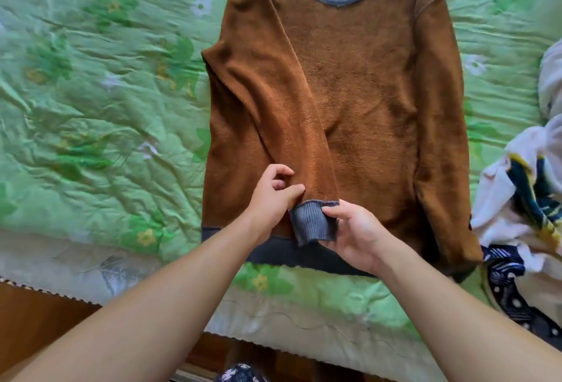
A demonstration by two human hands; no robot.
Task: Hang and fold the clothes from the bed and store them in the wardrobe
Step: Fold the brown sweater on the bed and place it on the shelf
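Note:
A brown fleece sweater (365, 93) with a grey-blue ribbed collar and hem lies flat on the bed, neck away from me. Its left sleeve (273, 102) is folded diagonally across the body, ending in a grey ribbed cuff (313, 223) near the hem. My left hand (273, 196) pinches the sleeve fabric just above the cuff. My right hand (352, 235) holds the cuff from the right side, thumb on top. The right sleeve lies straight along the sweater's right edge.
A green floral bedspread (106, 108) covers the bed. A heap of white, navy and patterned clothes (523, 205) lies at the right edge. The bed's near edge and brown floor (39, 321) show at bottom left.

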